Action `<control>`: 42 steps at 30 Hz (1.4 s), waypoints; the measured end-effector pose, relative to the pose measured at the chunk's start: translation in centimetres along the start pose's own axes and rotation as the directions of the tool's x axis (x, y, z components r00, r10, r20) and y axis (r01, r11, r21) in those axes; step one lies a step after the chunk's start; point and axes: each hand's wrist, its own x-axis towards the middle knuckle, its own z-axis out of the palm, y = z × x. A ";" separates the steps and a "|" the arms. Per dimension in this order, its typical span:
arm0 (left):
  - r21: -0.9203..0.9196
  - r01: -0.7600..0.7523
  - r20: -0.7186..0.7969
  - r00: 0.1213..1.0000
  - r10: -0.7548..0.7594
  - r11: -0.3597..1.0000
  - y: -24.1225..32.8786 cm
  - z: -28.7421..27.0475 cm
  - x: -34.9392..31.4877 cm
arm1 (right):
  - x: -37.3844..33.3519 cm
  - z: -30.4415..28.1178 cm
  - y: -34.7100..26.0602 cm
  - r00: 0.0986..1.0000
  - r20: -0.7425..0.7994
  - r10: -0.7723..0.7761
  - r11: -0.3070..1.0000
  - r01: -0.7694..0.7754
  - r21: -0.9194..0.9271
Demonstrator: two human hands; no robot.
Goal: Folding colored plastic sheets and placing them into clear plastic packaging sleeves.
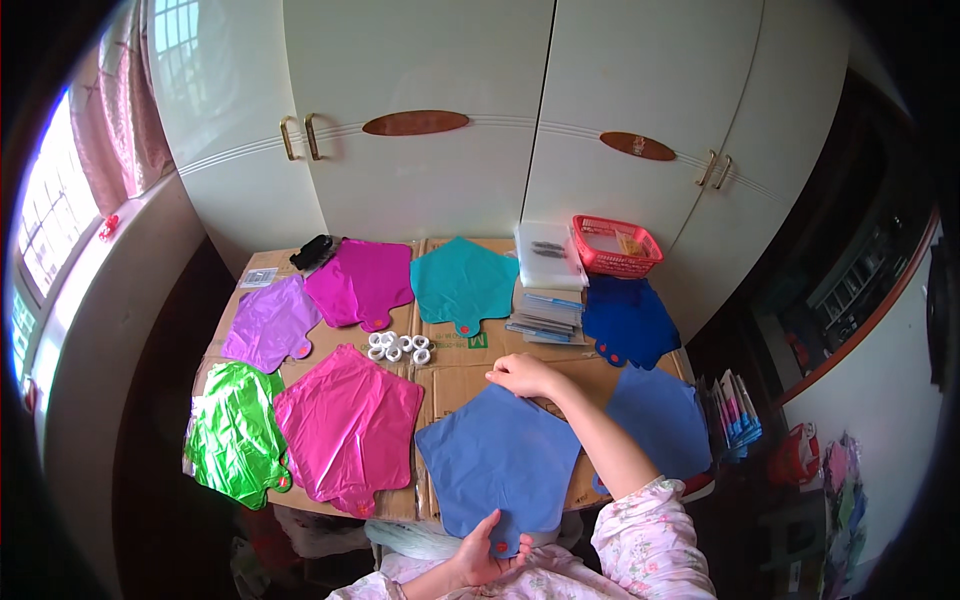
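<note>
A flat, dusty-blue star-shaped foil balloon (500, 450) lies in front of me at the table's near edge. My left hand (485, 555) holds its lower tab, which bears a small red mark, with the thumb apart from the fingers. At the balloon's top point, my right hand (522, 377) has its fingers closed together; the exact grip on the tip is partly hidden. Left of it lies a pink foil balloon (350, 430). A second dusty-blue balloon (660, 425) is partly covered by my right forearm.
Cardboard (445, 390) covers the table. Around it lie green (238, 430), lilac (268, 322), magenta (362, 282), teal (465, 280) and dark blue (628, 320) balloons, white ribbon rolls (398, 347), stacked packets (547, 318), clear bags (550, 265) and a red basket (618, 262).
</note>
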 end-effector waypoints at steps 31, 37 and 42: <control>-0.158 -0.059 -0.012 0.998 0.058 0.986 6.9 5.8 2.4 | 1.6 0.3 0.3 0.727 -0.564 -0.391 0.920 0.301 -0.250; -0.158 -0.088 -0.076 0.994 0.077 0.984 7.2 6.3 2.6 | -2.6 2.6 -0.6 0.827 -0.302 -0.474 0.866 0.377 -0.328; -0.104 -0.102 -0.177 0.981 0.082 0.989 7.3 6.8 2.6 | -2.4 3.6 0.6 0.803 -0.362 -0.474 0.867 0.356 -0.348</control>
